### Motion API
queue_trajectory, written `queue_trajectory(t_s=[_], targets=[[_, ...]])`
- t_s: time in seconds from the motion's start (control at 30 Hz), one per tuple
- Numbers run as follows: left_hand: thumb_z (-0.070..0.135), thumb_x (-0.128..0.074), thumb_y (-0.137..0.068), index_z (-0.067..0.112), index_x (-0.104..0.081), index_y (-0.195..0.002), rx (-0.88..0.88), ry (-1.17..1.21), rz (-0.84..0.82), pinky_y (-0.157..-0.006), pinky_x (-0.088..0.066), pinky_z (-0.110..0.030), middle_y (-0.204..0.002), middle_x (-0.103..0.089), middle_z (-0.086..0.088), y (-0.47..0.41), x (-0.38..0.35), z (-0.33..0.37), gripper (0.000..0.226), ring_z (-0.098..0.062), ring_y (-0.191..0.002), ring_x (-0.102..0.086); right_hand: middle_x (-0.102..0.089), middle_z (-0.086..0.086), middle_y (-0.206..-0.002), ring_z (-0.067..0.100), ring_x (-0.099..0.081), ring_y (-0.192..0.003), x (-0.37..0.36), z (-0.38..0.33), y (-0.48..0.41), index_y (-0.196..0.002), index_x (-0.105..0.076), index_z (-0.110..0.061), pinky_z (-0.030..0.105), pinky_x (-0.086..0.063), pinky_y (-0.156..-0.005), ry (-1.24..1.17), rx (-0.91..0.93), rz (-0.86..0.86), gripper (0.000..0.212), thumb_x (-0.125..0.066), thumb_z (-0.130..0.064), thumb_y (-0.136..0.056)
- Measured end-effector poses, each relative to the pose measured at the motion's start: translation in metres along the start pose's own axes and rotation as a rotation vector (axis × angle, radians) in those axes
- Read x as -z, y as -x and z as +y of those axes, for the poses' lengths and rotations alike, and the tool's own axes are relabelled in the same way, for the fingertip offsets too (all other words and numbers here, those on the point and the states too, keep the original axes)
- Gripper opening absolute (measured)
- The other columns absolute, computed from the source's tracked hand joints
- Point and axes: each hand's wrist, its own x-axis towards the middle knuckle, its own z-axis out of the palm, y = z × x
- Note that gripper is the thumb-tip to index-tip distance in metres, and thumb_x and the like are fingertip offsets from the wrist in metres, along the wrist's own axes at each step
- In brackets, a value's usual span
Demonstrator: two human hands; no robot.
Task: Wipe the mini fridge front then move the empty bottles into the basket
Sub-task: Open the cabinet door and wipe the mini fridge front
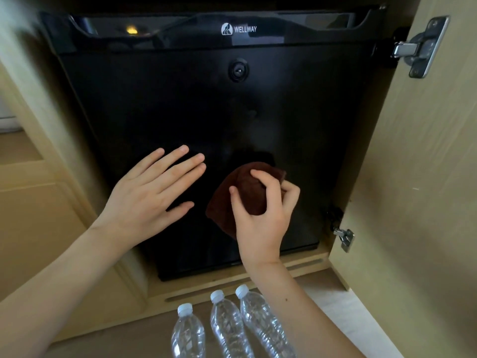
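Note:
The black mini fridge (211,107) stands in a wooden cabinet, its door filling the middle of the view. My right hand (260,215) grips a bunched dark brown cloth (247,192) and presses it against the lower part of the door. My left hand (152,195) lies flat and open on the door just left of the cloth, fingers spread. Three clear plastic bottles with white caps stand on the floor below the fridge: left bottle (188,332), middle bottle (227,329), right bottle (260,321). My right forearm crosses in front of the right bottle. No basket is in view.
The cabinet door (413,177) stands open on the right, with metal hinges at top (420,47) and bottom (344,239). A wooden side panel (38,125) bounds the fridge on the left. A wooden ledge (232,285) runs under the fridge.

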Motion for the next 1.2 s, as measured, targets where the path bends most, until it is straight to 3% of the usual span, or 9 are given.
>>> queue_trajectory(t_s=[0.1,0.17,0.33,0.43,0.53,0.73,0.83,1.03,1.2], targets=[[0.042,-0.052,-0.096,0.016,-0.032,-0.155,0.004,0.001,0.006,-0.125,-0.017,-0.042,-0.163,-0.024,0.0,0.005,-0.001,-0.003,0.067,-0.022,-0.153,-0.02,-0.035,-0.015,-0.119,0.012,-0.056,-0.111,-0.005,0.001,0.003,-0.116,-0.058,-0.039,0.018,-0.051,-0.092,0.024,-0.051,0.001,0.042,-0.081,-0.029,-0.082],[0.041,-0.053,-0.096,0.015,-0.032,-0.155,0.005,0.004,0.007,-0.125,-0.018,-0.043,-0.163,-0.026,-0.001,0.006,-0.001,-0.003,0.067,-0.022,-0.152,-0.021,-0.036,-0.013,-0.119,0.006,-0.055,-0.11,-0.003,0.011,0.017,-0.113,-0.057,-0.043,0.014,-0.05,-0.09,0.018,-0.143,0.03,0.041,-0.081,-0.031,-0.083],[0.039,-0.054,-0.095,0.015,-0.034,-0.154,0.01,0.008,-0.006,-0.125,-0.019,-0.043,-0.161,-0.03,-0.002,0.008,0.004,-0.003,0.067,-0.023,-0.152,-0.023,-0.04,-0.012,-0.117,-0.003,-0.055,-0.105,0.004,0.019,0.042,-0.103,-0.052,-0.055,0.021,-0.057,-0.086,-0.035,-0.365,0.099,0.043,-0.081,-0.031,-0.082],[0.036,-0.059,-0.094,0.014,-0.041,-0.15,0.037,0.069,0.037,-0.124,-0.021,-0.043,-0.158,-0.034,-0.002,0.005,0.008,0.0,0.063,-0.023,-0.15,-0.028,-0.038,-0.022,-0.118,-0.006,-0.053,-0.108,-0.009,0.0,0.03,-0.106,-0.056,-0.052,0.009,-0.051,-0.085,-0.077,-0.273,0.076,0.045,-0.083,-0.029,-0.08],[0.033,-0.06,-0.097,0.012,-0.047,-0.146,0.057,0.082,0.114,-0.123,-0.023,-0.044,-0.157,-0.037,-0.003,0.001,0.012,0.0,0.056,-0.024,-0.149,-0.03,-0.04,-0.017,-0.118,-0.002,-0.054,-0.111,-0.021,-0.022,0.018,-0.112,-0.061,-0.044,0.003,-0.045,-0.085,-0.126,-0.145,0.059,0.044,-0.084,-0.026,-0.079],[0.033,-0.06,-0.096,0.012,-0.046,-0.147,0.13,0.018,0.132,-0.123,-0.024,-0.046,-0.155,-0.042,-0.004,0.006,0.02,-0.017,0.057,-0.025,-0.149,-0.03,-0.037,-0.011,-0.12,0.011,-0.055,-0.11,-0.029,-0.042,0.003,-0.117,-0.062,-0.032,0.02,-0.05,-0.092,-0.037,0.095,0.006,0.043,-0.083,-0.024,-0.08],[0.03,-0.06,-0.097,0.011,-0.046,-0.147,0.126,0.026,0.124,-0.122,-0.025,-0.046,-0.155,-0.042,-0.004,0.011,0.02,-0.018,0.055,-0.025,-0.149,-0.03,-0.035,-0.015,-0.118,0.014,-0.055,-0.107,-0.035,-0.04,-0.001,-0.115,-0.059,-0.039,0.021,-0.052,-0.09,0.031,0.024,-0.048,0.043,-0.082,-0.03,-0.08],[0.028,-0.06,-0.098,0.01,-0.048,-0.145,0.11,-0.002,0.138,-0.121,-0.027,-0.046,-0.153,-0.045,-0.006,0.019,0.023,-0.022,0.052,-0.026,-0.146,-0.035,-0.042,-0.018,-0.114,-0.008,-0.056,-0.103,-0.03,-0.023,0.036,-0.103,-0.057,-0.052,0.001,-0.045,-0.08,-0.178,-0.312,0.163,0.046,-0.085,-0.023,-0.079],[0.028,-0.062,-0.096,0.01,-0.048,-0.145,0.102,0.003,0.136,-0.123,-0.022,-0.048,-0.154,-0.044,-0.005,0.02,0.036,-0.033,0.054,-0.027,-0.146,-0.034,-0.04,-0.014,-0.114,-0.002,-0.054,-0.108,-0.033,-0.033,0.034,-0.108,-0.061,-0.044,0.003,-0.045,-0.084,-0.132,-0.24,0.102,0.044,-0.085,-0.021,-0.079]])
